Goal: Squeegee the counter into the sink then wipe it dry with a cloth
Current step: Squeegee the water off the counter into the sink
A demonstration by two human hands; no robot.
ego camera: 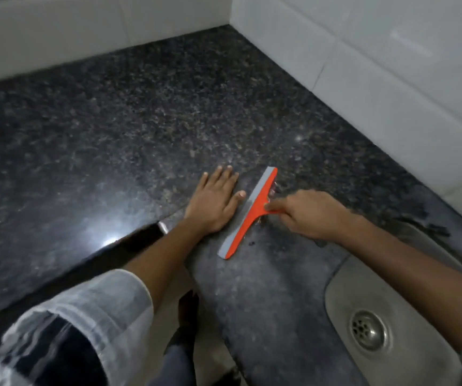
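An orange squeegee with a grey rubber blade lies blade-down on the dark speckled granite counter. My right hand is closed around its orange handle, to the right of the blade. My left hand rests flat on the counter with fingers spread, just left of the blade and not touching it. The steel sink with its round drain sits at the lower right, below my right forearm. No cloth is in view.
White tiled walls meet in a corner at the back and run along the counter's right side. The counter's front edge runs diagonally under my left forearm. Dark wet smears lie behind the sink.
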